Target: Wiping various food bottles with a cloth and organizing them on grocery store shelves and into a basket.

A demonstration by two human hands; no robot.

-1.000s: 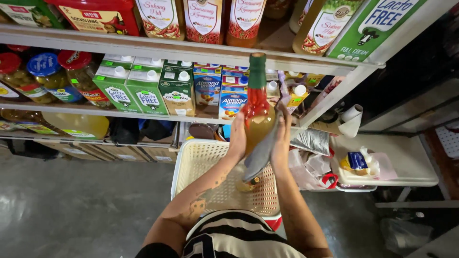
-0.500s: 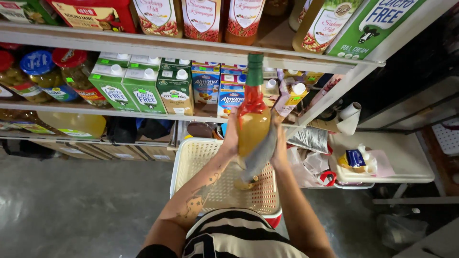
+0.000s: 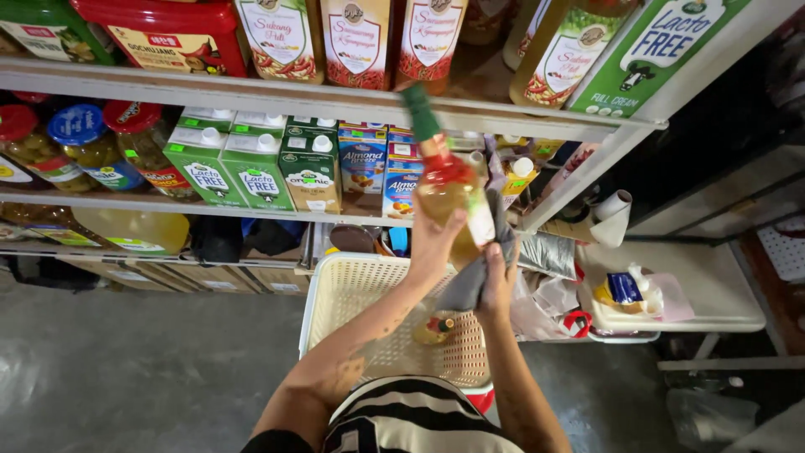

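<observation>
Big shelf unit [image 3: 335, 99] fills most of the view, stocked with jars up top and a row of green and blue cartons [image 3: 260, 164] on the level below. Concrete floor [image 3: 126, 369] underneath. Off to the right there's a white side table [image 3: 713, 289] with a tray of small stuff on it.

Right in front of the person sits a cream plastic basket [image 3: 335, 294], pretty much just below the carton shelf. One small bottle [image 3: 436, 325] lies on its mesh bottom.

Above the basket, both hands are close together on the same thing. Left hand [image 3: 432, 243] is wrapped around the lower body of a glass bottle [image 3: 444, 180] with a green cap, red neck label and yellowish liquid, tilted so the cap leans up-left toward the shelf edge. Right hand [image 3: 496, 281] is clamped on a grey cloth [image 3: 470, 281], pressing it against the bottle's lower right side. So the bottle is up in the air, in front of the cartons, over the far end of the basket, not touching the shelf as far as I can tell.
</observation>
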